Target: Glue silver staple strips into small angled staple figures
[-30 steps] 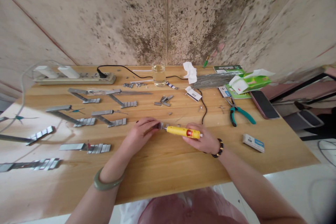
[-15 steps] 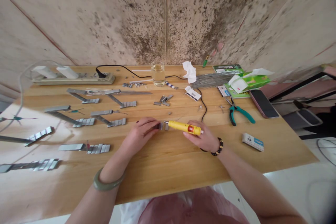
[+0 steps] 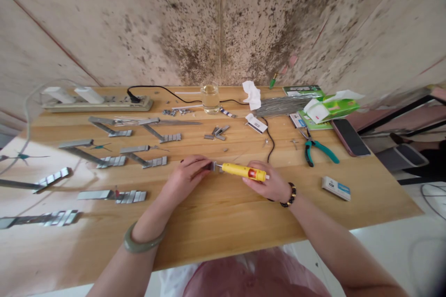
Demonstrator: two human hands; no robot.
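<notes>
My right hand [image 3: 266, 183] is closed around a yellow hot glue gun [image 3: 240, 171], with a black cord trailing behind it. Its nozzle points left and meets, or nearly meets, a small grey strip piece [image 3: 213, 166]. Between fingertips and thumb my left hand [image 3: 188, 178] pinches that piece, most of which the fingers hide. Another small grey piece [image 3: 220, 170] lies under the nozzle. Several loose grey pieces [image 3: 218, 133] lie just beyond the hands. To the left stand grey folded-strip assemblies [image 3: 135, 149], some with stepped ends.
At the back are a power strip [image 3: 97, 105], a glass of yellowish liquid [image 3: 210, 100] and a bundle of grey wires [image 3: 284, 105]. Teal-handled pliers [image 3: 322, 151], a phone [image 3: 350, 137], a tissue pack [image 3: 336, 107] and a small box [image 3: 336, 189] lie at right.
The glue gun's tip drew up and off the grey piece half a second ago, and is now back down at it. My left hand has stayed in place.
</notes>
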